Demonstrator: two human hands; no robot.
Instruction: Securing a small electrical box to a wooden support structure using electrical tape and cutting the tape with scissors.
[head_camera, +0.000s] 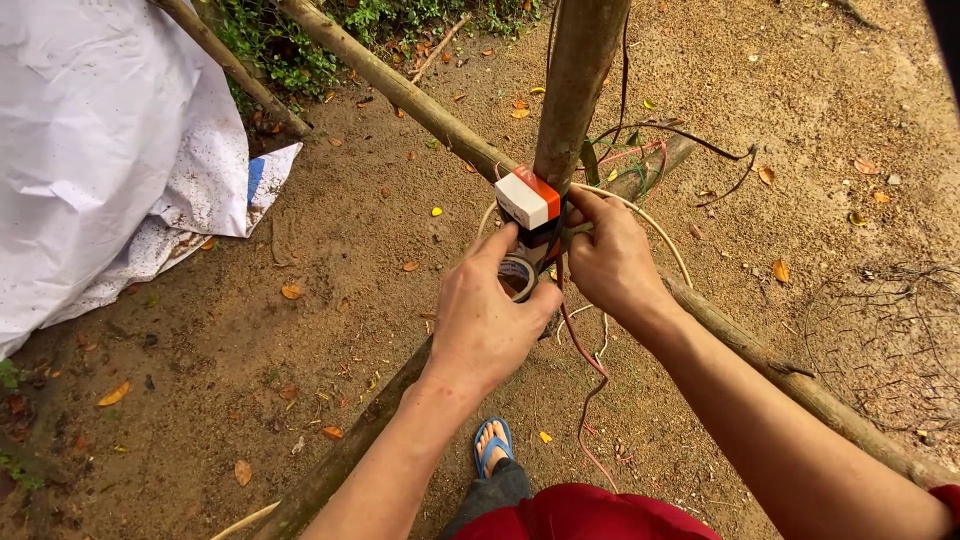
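- A white and orange box (527, 198) is seen fixed against an upright wooden pole (578, 80), on the side of the pole nearer the white sheet.
- Just below the box, a roll of tape (518, 275) is held in the left hand (487, 318); its fingers (497, 243) are curled closed around the roll, with the index finger stretched up to touch the underside of the box.
- The right hand (610, 258) is placed on the other side of the pole, just beside the box; its fingers (583, 205) are pinched narrow against the pole and the dark tape wrapped there, though what exactly is pinched cannot be told.
- A pale cord (660, 228) is looped around behind the pole, and a reddish wire (588, 372) hangs down from under the box toward the ground.
- Two slanted poles (400, 88) are crossed behind and below the upright pole, one running up toward the greenery, the other down past the right forearm.
- A white sheet (95, 140) is spread on the ground well apart from the pole, on the left hand's side.
- Below the box, a foot in a blue sandal (492, 443) is seen on the sandy ground (330, 250), which is scattered with dry leaves.
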